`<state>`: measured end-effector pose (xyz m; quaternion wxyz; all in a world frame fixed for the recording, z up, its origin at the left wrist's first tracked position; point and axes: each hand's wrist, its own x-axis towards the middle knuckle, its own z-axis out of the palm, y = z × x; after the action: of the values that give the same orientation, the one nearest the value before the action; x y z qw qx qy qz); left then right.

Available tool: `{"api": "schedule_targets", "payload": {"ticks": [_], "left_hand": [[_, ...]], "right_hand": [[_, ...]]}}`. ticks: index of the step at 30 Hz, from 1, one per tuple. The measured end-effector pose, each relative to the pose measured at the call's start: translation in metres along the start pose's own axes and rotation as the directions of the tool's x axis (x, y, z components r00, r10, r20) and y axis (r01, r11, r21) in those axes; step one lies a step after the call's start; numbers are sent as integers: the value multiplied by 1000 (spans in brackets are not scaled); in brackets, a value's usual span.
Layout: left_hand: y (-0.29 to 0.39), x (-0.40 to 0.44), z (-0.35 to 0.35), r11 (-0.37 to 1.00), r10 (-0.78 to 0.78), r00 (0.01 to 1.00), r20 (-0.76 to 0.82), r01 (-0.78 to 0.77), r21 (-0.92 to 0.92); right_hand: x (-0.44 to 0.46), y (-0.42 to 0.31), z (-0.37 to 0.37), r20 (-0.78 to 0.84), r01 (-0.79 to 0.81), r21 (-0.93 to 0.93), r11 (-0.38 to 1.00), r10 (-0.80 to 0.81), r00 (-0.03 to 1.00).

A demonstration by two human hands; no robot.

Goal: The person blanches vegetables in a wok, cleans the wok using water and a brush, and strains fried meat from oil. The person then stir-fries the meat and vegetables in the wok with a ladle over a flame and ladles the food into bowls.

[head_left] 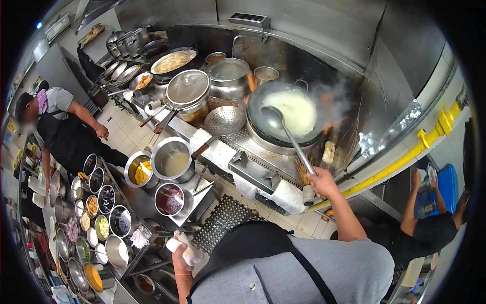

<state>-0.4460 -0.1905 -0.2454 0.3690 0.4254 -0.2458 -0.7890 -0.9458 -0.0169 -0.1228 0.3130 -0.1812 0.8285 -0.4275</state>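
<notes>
In the head view, your right hand (320, 183) closes around the end of a long-handled grey metal ladle (293, 143), whose shaft slants up and to the left over the stove. The ladle's rounded bowl lies inside a wide, dark, round metal wok (255, 104), at the left edge of a pale yellow-green liquid (296, 109) that spreads across the wok's middle. Steam rises at the wok's right side, and an orange glow of flame shows beside its rim. Your left hand (179, 261), down by your side, is wrapped around a bunched white cloth (188, 249). Just beside your right hand you have a straw-coloured bristle brush (305, 173). To the left of the wok sits a round, perforated metal strainer (223, 119), and beyond it a round fine-mesh sieve (188, 88) rests on top of a metal pot. Nearer your left hand, a steel bench (182, 219) carries a silver saucepan of cloudy liquid (173, 161) and a round steel pot of dark red liquid (170, 199). At far left, a person in a black apron (63, 119) stands past many small metal containers; at far right, another person's hands are near a blue plastic container (447, 188).
</notes>
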Motion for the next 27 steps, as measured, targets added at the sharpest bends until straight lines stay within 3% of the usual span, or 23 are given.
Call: {"api": "schedule_targets", "payload": {"ticks": [2,3,4,5,9,11,12,17,18,19,21,22,25,26,27], "left_hand": [[4,2,13,999,36,999,-8,-36,24],[11,2,30,998,42,999,-18,-41,52],[19,2,43,997,47,996,80,-52,62],[28,-3,61,997,42,996,82,-47,61],[34,7,79,997,74,984,159,-69,-34],[34,6,84,999,45,983,179,-40,-33],[30,8,86,997,23,980,197,-9,-74],[0,16,91,990,-68,989,131,83,-111],[-2,14,99,988,-89,985,150,106,-110],[-5,18,105,988,-72,987,142,91,-125],[-14,24,110,984,-142,982,127,154,-92],[-20,31,113,986,-101,989,111,114,-120],[3,59,125,965,-200,959,199,228,-129],[31,62,148,982,-144,967,209,166,-94],[61,69,169,997,-60,980,189,49,63]], "right_hand": [[21,17,0,-30,74,-226,971,-83,996],[43,31,1,-26,76,-229,970,-84,996],[78,46,3,-108,170,-315,934,-213,971],[107,56,3,-173,253,-406,878,-346,922],[156,40,8,-236,281,-240,929,-336,912],[135,13,5,-292,246,127,961,-201,935],[162,37,2,-363,363,-9,932,-341,867],[198,75,-18,-395,393,-296,871,-486,780],[172,49,-14,-376,274,-11,962,-258,890],[160,31,-11,-280,115,261,958,-39,959],[153,27,-6,-212,49,330,943,23,977],[141,23,-4,-177,6,371,929,64,982],[113,19,-4,-37,-80,377,923,101,994],[107,21,-3,-34,-86,374,923,107,994],[102,24,-1,-38,-55,303,951,70,997]]}}
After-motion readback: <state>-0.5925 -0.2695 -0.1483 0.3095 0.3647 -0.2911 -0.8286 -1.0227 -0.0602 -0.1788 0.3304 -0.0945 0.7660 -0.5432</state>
